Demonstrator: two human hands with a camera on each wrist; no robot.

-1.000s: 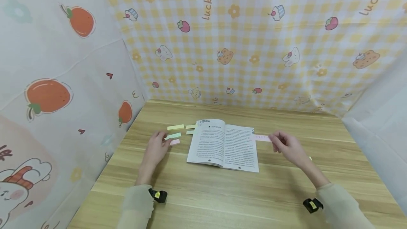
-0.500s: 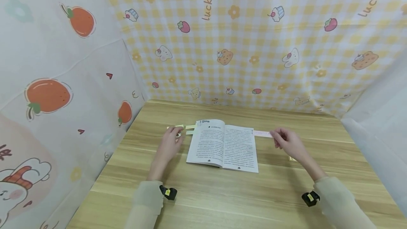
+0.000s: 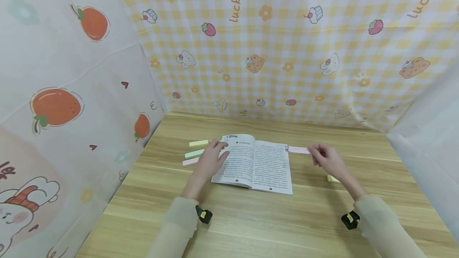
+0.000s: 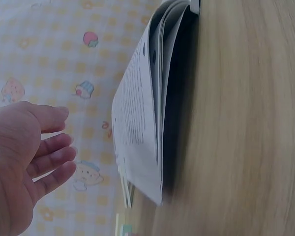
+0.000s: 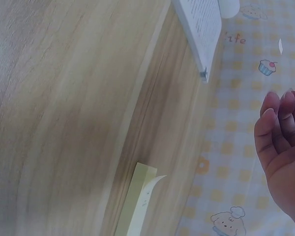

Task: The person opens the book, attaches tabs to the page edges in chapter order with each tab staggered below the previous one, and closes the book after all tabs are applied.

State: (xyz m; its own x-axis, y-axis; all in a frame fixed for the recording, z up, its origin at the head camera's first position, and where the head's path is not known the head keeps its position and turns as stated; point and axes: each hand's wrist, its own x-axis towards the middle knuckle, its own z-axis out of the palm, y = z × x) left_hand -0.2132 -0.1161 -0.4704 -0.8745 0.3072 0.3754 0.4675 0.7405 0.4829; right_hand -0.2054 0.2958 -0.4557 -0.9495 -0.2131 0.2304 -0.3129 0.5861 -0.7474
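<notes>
An open book [image 3: 272, 166] lies on the table, its two printed pages facing up. My left hand [image 3: 212, 158] is over the book's left edge with fingers loosely extended and nothing held, as the left wrist view also shows. It hides most of the paper tabs [image 4: 125, 191] that stick out from that edge. Off the book's upper right edge, my right hand [image 3: 327, 158] pinches the end of a pink sticky page marker [image 3: 299, 150] between thumb and fingers. Whether the marker's other end is stuck to the page, I cannot tell.
Left of the book lie a yellow sticky-marker pad [image 3: 199, 143], a green pad [image 3: 194, 154] and a pink pad [image 3: 190, 161]. Another yellow pad [image 5: 137, 196] with a curled top sheet lies by the right forearm. A checked cloth [image 3: 279, 83] hangs behind the table.
My left hand has moved right, from the green and pink pads to the book's left edge. The right hand has shifted slightly away from me with the pink page marker.
</notes>
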